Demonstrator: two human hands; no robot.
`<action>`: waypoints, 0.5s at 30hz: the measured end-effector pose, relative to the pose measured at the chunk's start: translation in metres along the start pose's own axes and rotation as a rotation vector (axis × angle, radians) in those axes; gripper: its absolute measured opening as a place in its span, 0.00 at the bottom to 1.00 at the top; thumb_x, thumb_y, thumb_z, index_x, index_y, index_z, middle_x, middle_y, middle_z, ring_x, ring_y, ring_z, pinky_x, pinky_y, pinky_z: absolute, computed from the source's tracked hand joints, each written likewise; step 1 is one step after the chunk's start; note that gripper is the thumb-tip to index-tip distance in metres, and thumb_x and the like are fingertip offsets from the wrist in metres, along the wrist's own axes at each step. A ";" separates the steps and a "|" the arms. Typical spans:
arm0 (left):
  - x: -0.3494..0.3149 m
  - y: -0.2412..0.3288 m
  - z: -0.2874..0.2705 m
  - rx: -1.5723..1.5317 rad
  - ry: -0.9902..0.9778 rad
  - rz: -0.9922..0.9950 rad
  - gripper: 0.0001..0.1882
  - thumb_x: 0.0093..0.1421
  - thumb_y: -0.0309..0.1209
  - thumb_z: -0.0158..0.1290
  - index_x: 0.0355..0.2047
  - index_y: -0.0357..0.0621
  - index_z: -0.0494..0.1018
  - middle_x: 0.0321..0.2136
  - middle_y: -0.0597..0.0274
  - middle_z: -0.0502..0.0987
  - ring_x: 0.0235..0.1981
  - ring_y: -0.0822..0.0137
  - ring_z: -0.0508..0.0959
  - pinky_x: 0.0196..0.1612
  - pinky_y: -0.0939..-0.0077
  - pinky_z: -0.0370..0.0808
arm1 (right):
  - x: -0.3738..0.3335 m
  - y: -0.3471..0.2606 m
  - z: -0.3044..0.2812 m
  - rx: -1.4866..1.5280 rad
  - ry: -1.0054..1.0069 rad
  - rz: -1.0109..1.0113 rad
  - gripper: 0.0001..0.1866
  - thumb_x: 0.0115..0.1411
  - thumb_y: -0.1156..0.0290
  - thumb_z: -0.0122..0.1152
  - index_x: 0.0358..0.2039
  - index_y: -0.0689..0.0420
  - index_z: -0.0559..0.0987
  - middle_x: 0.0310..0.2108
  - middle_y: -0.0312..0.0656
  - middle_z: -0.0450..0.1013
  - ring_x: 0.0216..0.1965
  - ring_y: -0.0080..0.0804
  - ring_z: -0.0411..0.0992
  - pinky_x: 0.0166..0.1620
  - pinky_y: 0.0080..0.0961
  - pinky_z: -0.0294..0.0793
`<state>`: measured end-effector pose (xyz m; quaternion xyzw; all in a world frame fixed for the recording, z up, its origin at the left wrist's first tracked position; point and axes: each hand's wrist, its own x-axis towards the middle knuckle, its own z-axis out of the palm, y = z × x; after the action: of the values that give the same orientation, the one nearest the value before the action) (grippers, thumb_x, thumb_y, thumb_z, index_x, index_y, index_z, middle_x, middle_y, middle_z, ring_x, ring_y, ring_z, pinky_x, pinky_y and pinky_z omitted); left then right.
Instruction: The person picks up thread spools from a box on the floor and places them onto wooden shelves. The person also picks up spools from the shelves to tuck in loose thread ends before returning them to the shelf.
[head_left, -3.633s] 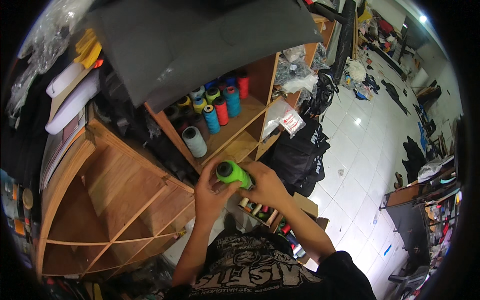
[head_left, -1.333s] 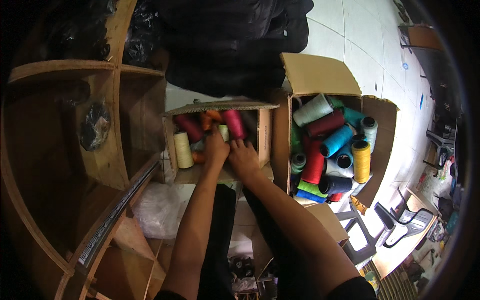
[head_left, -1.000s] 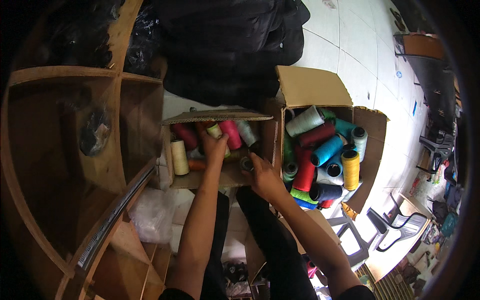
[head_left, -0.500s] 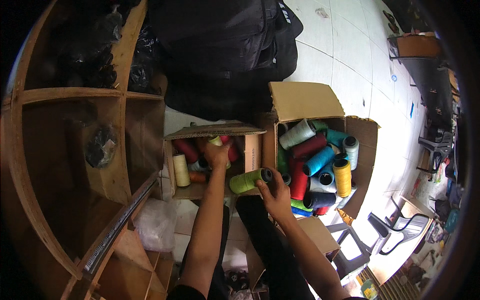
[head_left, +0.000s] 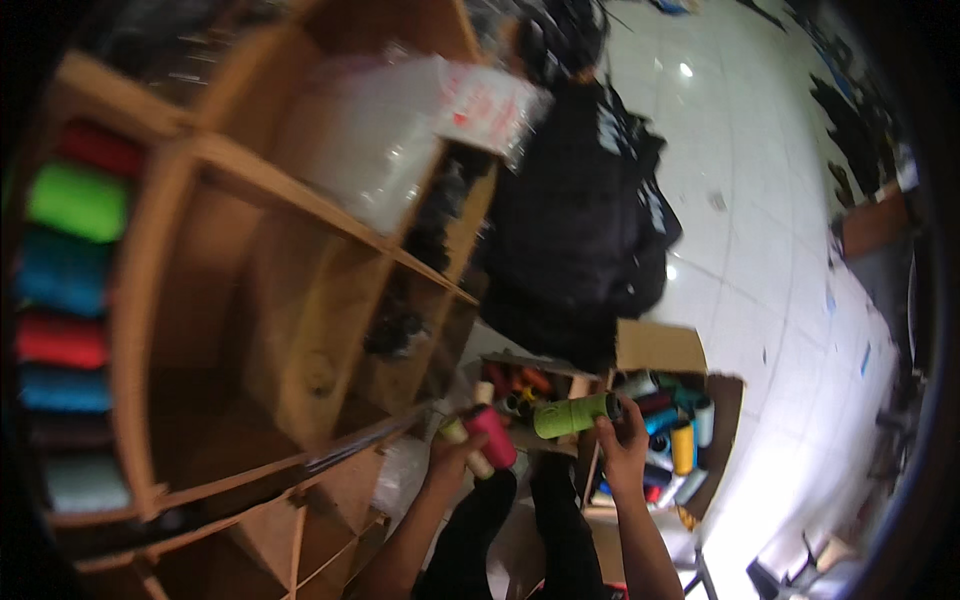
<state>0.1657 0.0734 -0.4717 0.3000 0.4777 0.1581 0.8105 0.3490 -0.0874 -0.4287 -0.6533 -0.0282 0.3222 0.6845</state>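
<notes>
At far left, fat thread spools (head_left: 65, 272) already lined the wood shelf (head_left: 150, 305); at bottom middle, the left hand (head_left: 450, 462) gripped a pink spool (head_left: 492, 437) and a pale spool (head_left: 454, 431); next, the small card box (head_left: 583, 388) had orange spools (head_left: 535, 380) left; the right hand (head_left: 626, 445) gripped a round green spool (head_left: 572, 415); lower right, the big card box (head_left: 660, 347) held many more.

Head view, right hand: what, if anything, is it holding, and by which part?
The right hand holds a yellow-green cylindrical thread spool, gripped near its dark-cored end.
</notes>
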 end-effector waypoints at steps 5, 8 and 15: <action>-0.104 0.078 -0.003 -0.041 0.027 0.188 0.34 0.43 0.16 0.62 0.53 0.41 0.64 0.44 0.60 0.72 0.46 0.64 0.74 0.50 0.70 0.72 | -0.024 -0.141 0.083 -0.043 -0.196 -0.259 0.23 0.54 0.75 0.62 0.50 0.63 0.68 0.42 0.42 0.71 0.44 0.27 0.69 0.48 0.24 0.69; -0.152 0.106 0.011 -0.099 -0.008 0.271 0.34 0.43 0.17 0.63 0.52 0.42 0.64 0.46 0.60 0.72 0.47 0.63 0.73 0.52 0.67 0.71 | -0.040 -0.224 0.140 -0.077 -0.290 -0.578 0.22 0.52 0.74 0.64 0.48 0.62 0.71 0.42 0.44 0.71 0.43 0.29 0.71 0.47 0.24 0.70; -0.242 0.154 0.049 -0.225 0.047 0.404 0.34 0.43 0.16 0.61 0.53 0.40 0.64 0.45 0.59 0.73 0.46 0.63 0.74 0.51 0.66 0.71 | -0.041 -0.360 0.281 -0.196 -0.400 -1.005 0.23 0.53 0.71 0.65 0.48 0.62 0.71 0.42 0.51 0.70 0.42 0.46 0.74 0.42 0.32 0.75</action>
<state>0.0937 0.0442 -0.1917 0.2935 0.4058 0.3765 0.7794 0.3327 0.1613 -0.0440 -0.5462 -0.4960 0.0696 0.6715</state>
